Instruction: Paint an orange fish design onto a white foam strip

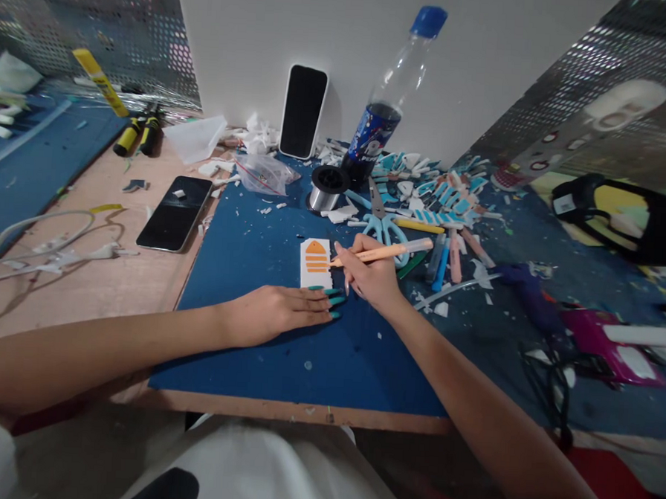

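Note:
A small white card (314,278) lies on the blue mat (242,274), marked with an orange dome shape and several orange bars below it. My left hand (285,312) rests flat over the card's lower edge, fingers stretched out to the right and holding nothing. In my right hand (370,274) is an orange marker (392,251), gripped like a pen. Its tip touches or nearly touches the card's right edge, beside the orange bars. Just beyond that hand lie light-blue-handled scissors (382,226).
Behind the card stand a wire spool (326,189), a cola bottle (373,129) and a propped phone (304,112). Another phone (175,213) lies left. Painted scraps (447,196) and several markers (439,261) crowd the right, near a purple glue gun (532,293).

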Motion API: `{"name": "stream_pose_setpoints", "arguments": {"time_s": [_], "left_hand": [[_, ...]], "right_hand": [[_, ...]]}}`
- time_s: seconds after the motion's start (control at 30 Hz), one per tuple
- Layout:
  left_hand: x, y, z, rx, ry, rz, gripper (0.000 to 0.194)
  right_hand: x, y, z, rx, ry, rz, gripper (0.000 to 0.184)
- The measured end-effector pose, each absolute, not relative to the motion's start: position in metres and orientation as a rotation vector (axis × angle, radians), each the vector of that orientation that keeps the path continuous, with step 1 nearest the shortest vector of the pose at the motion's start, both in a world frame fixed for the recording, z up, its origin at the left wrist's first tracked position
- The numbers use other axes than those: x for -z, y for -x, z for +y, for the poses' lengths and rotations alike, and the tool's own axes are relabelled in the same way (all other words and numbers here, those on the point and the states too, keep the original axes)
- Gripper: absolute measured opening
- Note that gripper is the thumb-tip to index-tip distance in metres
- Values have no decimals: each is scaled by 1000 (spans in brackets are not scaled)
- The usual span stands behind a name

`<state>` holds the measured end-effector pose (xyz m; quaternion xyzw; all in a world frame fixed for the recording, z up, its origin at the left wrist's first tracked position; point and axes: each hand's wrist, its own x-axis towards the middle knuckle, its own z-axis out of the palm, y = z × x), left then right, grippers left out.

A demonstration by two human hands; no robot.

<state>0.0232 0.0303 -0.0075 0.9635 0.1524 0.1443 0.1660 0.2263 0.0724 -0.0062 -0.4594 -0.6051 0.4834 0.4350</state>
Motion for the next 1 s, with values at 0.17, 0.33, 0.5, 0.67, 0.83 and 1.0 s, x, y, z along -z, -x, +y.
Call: {"name": "stream_pose_setpoints", "arguments": {"time_s": [0.17, 0.33, 0.5, 0.67, 0.83, 1.0], "left_hand": [[7, -23, 31, -419, -2740, 424, 39], [9, -23, 31, -444, -2754, 429, 38], [10, -23, 29, -489, -2816, 421, 38], [4, -23, 26, -661, -3005, 311, 33], [-3, -24, 15, -1102, -3240, 441, 23], [-2, -26, 13, -1139, -3217, 547, 31]], "right_hand": [[8, -229, 73, -1161, 1152, -1430, 38], [12, -230, 74, -1198, 1153, -1489, 39], [8, -229, 73, -1037, 1186, -1500, 38], [3, -231, 73, -607, 1267, -1622, 21], [4, -235, 75, -519, 1215, -1717, 15], [6, -234, 77, -638, 1232, -1680, 18]]}}
